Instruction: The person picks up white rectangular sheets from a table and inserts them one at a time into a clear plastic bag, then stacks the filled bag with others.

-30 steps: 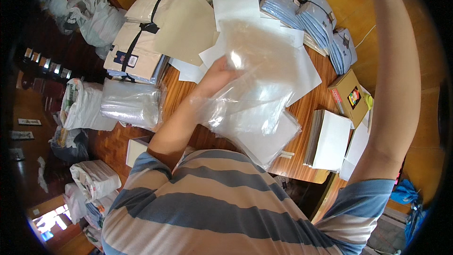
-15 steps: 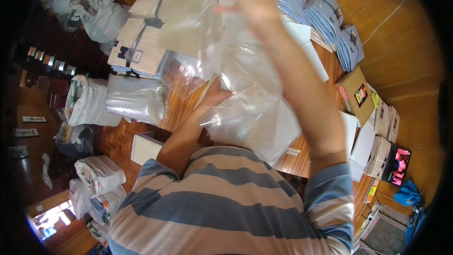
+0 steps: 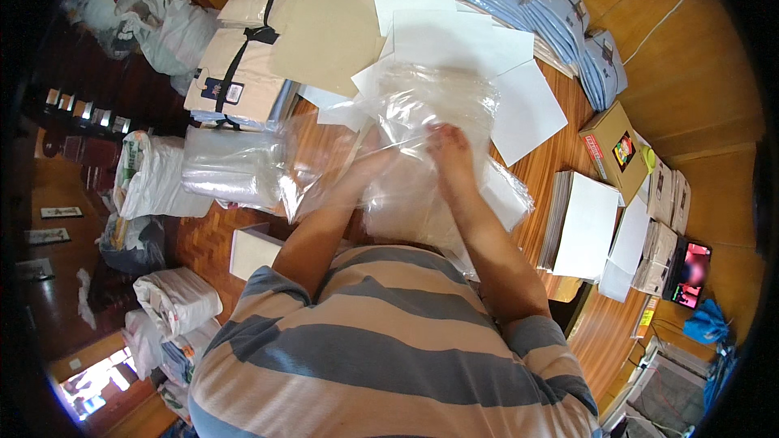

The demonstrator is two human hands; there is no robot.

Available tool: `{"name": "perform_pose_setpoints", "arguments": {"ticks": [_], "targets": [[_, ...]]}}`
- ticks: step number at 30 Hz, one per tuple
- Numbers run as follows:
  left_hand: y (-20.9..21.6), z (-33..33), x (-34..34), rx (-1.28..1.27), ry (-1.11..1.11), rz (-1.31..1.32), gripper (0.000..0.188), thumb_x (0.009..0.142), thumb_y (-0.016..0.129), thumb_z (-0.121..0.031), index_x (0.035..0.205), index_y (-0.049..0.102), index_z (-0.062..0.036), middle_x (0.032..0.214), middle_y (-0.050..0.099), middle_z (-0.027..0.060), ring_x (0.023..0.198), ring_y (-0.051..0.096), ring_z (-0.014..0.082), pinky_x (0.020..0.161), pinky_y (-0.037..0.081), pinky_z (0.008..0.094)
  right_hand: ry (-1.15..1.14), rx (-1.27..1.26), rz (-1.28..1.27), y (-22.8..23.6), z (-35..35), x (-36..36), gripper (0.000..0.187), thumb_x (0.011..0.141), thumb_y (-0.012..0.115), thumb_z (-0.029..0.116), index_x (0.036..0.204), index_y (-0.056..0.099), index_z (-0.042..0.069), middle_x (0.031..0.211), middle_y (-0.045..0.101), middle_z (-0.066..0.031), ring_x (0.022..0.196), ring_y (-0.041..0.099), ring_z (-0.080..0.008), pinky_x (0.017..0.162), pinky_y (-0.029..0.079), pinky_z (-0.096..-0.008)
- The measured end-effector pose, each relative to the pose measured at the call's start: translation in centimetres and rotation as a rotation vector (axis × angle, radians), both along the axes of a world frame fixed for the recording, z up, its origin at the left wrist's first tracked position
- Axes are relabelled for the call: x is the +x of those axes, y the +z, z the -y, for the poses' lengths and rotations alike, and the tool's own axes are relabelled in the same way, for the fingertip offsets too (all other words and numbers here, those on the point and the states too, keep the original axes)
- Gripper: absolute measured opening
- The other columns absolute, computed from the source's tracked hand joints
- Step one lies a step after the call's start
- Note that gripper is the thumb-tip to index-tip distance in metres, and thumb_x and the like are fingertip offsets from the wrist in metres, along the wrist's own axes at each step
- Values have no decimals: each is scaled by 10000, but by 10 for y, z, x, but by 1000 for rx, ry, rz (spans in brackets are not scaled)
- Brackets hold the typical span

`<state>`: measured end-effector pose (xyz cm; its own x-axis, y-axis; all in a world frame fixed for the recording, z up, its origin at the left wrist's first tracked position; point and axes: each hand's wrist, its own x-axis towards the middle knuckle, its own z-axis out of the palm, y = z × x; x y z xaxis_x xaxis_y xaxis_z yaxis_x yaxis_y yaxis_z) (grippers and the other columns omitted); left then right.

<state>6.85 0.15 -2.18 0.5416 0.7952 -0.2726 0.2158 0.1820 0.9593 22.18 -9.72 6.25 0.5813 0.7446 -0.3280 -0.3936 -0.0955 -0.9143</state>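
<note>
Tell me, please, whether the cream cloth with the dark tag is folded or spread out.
Folded: the cream cloth lies in a compact, flat-topped block, with a black band running across it.

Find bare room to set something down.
Bare wood runs between the clear plastic bags and the white card stack; more lies left of the yellow packet. The far side is crowded with white sheets and folded blue garments.

The brown-grained tabletop (image 3: pixel 535 174) bears white sheets (image 3: pixel 454 39) beyond the right hand (image 3: pixel 450 154), tied blue bundles (image 3: pixel 554 10) farther off, a white card stack (image 3: pixel 586 223) to that hand's right, and a tied cream pile (image 3: pixel 253 66) to its far left.
</note>
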Motion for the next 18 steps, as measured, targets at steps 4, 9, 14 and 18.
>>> {"name": "perform_pose_setpoints", "arguments": {"ticks": [4, 9, 14, 18], "targets": [[-48, -11, -3, 180, -14, 13, 773, 839, 660, 3, 1535, 326, 12, 1370, 557, 176, 1210, 574, 238, 987, 501, 339, -228, -14, 258, -28, -16, 66, 294, 1088, 474, 354, 1108, 529, 66, 1193, 670, -122, 964, 591, -178, 833, 489, -333], [15, 6, 7, 13, 44, 12, 760, 866, 683, -45, 1535, 326, 15, 1423, 527, 195, 1269, 535, 279, 1050, 454, 356, -408, 61, 116, -14, 8, 65, 330, 1082, 495, 351, 1113, 468, 24, 1258, 648, -230, 1057, 657, -257, 811, 563, -387], [45, 9, 4, -174, 58, 24, 813, 879, 677, -59, 1569, 254, 22, 1471, 483, 212, 1314, 509, 295, 1076, 441, 369, -105, 59, 183, -8, 85, 34, 236, 1010, 638, 144, 1069, 427, 55, 1225, 641, -211, 859, 723, -274, 645, 605, -335], [21, 6, -1, -43, 81, -65, 864, 887, 667, -68, 1591, 175, 32, 1498, 452, 216, 1318, 512, 299, 1084, 443, 367, -231, -2, 214, 22, 140, -3, 396, 989, 631, 73, 1265, 348, 70, 1086, 583, -143, 884, 713, -289, 651, 617, -371]]}}
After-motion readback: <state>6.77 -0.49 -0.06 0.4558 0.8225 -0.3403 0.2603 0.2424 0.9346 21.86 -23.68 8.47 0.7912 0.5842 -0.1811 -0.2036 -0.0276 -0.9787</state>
